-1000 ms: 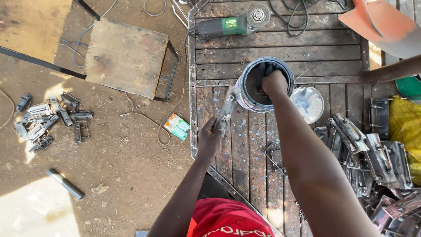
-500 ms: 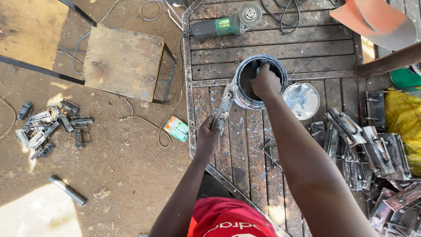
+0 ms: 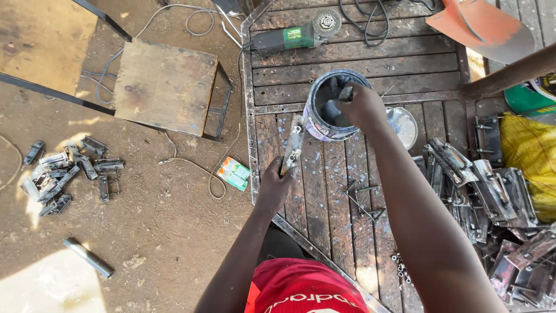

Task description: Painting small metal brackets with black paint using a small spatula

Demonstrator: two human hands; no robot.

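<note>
Paint can (image 3: 324,119) sits on the slatted wooden surface (image 3: 359,69), right of centre and far from you. Your right hand (image 3: 360,106) reaches into its mouth, fingers pinched on a dark brush. Your left hand (image 3: 277,184) grips a flat metal strip (image 3: 293,144), which leans toward the can. A green angle grinder (image 3: 289,39) lies beyond.

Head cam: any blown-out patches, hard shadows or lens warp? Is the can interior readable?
Head view: sunlight blows out the dirt floor at bottom left and dapples the wooden workbench. The paint can interior is dark, with the right hand over its mouth. The left hand and the metal strip are evenly lit and sharp. Wide-angle bowing shows at the frame edges.
</note>
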